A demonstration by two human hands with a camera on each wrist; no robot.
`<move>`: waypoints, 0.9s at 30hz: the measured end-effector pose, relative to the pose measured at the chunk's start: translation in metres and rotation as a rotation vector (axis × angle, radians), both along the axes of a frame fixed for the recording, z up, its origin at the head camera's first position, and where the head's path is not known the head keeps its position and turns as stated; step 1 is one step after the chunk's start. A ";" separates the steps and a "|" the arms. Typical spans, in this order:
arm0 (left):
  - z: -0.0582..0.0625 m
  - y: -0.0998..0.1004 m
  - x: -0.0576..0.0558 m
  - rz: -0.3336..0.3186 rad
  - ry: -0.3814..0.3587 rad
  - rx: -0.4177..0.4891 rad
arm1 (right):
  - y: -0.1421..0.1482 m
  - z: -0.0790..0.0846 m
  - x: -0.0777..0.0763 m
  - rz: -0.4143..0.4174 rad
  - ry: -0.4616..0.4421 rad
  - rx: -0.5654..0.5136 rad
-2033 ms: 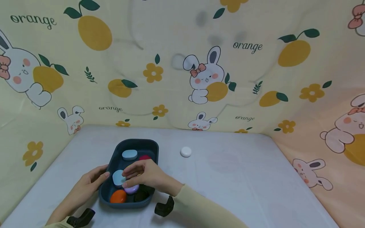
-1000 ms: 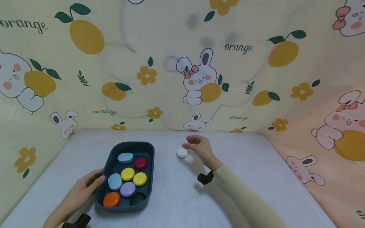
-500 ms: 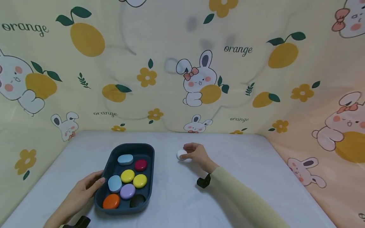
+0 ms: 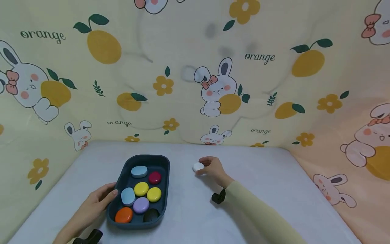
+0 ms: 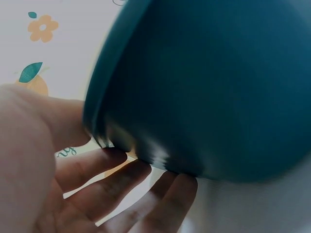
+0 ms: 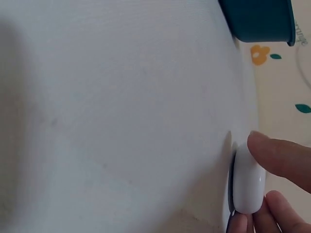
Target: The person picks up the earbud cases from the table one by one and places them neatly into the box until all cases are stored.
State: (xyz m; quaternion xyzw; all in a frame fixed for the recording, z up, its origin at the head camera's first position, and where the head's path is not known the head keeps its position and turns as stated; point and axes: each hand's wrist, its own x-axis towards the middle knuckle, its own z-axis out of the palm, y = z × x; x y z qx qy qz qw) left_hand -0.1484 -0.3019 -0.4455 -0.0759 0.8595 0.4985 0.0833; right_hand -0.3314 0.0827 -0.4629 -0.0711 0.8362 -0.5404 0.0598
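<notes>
My left hand (image 4: 94, 203) grips the left side of a dark blue rounded tray (image 4: 164, 169), thumb at the rim. In the left wrist view, its fingers (image 5: 114, 182) lie against the outside wall of the tray. To the right of the tray, my right hand (image 4: 214, 170) pinches a smooth white disc (image 4: 198, 167) between thumb and fingers. The right wrist view has this disc edge-on, close to the tabletop, the thumb (image 6: 279, 155) on its upper end and fingertips at its lower end.
Inside the tray lie two light blue pieces (image 4: 139, 171), a dark red disc (image 4: 154, 178), two yellow discs (image 4: 141, 189), a purple disc (image 4: 141, 205), an orange piece (image 4: 124, 215) and a black one (image 4: 151, 215). A patterned cloth (image 4: 182, 101) rises behind the white tabletop (image 4: 259, 189).
My right hand has gone from over the tray to the white disc on the right and closed its fingers on it. The left hand stays at the tray.
</notes>
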 end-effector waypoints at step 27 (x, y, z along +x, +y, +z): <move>-0.002 -0.002 0.000 -0.005 0.003 -0.006 | -0.029 0.026 0.017 0.004 0.046 -0.105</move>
